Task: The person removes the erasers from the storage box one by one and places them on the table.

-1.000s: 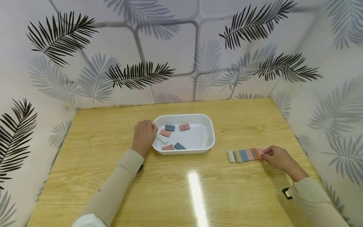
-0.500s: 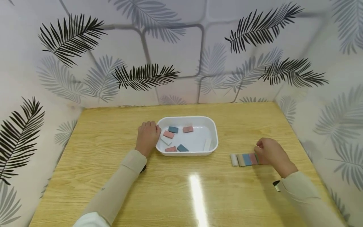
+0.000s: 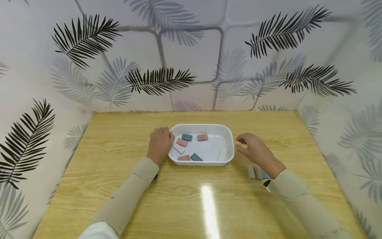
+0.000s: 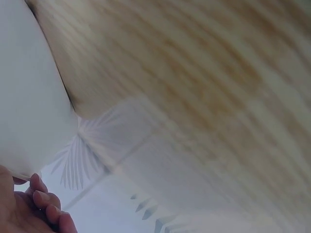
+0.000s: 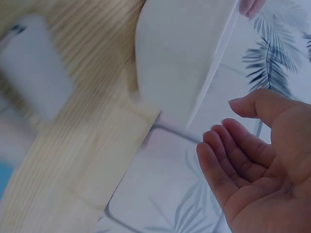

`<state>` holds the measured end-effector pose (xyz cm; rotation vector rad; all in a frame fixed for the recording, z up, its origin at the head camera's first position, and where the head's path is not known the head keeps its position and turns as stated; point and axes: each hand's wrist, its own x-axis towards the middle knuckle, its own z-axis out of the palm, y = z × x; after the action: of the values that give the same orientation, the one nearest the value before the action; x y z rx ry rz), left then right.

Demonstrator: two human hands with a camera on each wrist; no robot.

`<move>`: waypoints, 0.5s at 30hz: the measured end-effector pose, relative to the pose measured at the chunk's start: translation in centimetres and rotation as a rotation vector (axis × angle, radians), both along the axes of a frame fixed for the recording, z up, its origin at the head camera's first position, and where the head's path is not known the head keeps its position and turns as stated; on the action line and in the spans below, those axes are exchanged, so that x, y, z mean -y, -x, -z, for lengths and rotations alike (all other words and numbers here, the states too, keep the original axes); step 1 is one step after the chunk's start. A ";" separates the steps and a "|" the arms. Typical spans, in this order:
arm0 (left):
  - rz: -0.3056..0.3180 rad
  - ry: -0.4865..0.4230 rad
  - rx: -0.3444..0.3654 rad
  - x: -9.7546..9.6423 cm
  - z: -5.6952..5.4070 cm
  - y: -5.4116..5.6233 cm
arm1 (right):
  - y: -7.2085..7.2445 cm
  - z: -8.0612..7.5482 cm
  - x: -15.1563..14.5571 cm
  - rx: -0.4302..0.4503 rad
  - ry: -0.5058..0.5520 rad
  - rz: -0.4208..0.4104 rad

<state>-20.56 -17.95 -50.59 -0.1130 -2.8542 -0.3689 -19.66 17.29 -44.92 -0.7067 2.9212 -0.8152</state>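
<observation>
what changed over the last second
The right hand let go of the right end of the row of blocks and moved left to beside the tray, empty. The left hand stayed on the tray's left rim; the pieces inside lie as before.

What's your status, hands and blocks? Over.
Left hand grips white tray at left end. Right hand empty, beside tray's right end. Small blocks in tray, another row on table; right wrist partly hides row.
</observation>
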 end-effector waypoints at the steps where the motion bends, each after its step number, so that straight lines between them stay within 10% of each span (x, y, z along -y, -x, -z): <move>1: 0.001 0.011 -0.003 0.0 0.0 0.0 | 0.2 0.1 0.7 -0.007 0.004 -0.022; 15: -0.013 0.081 0.041 0.1 -0.1 0.2 | 4.6 3.1 7.6 -0.011 -0.139 -0.184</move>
<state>-20.78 -18.01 -50.46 -0.1032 -2.9097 -0.2564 -24.27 9.65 -48.03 -0.9516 2.8328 -0.5862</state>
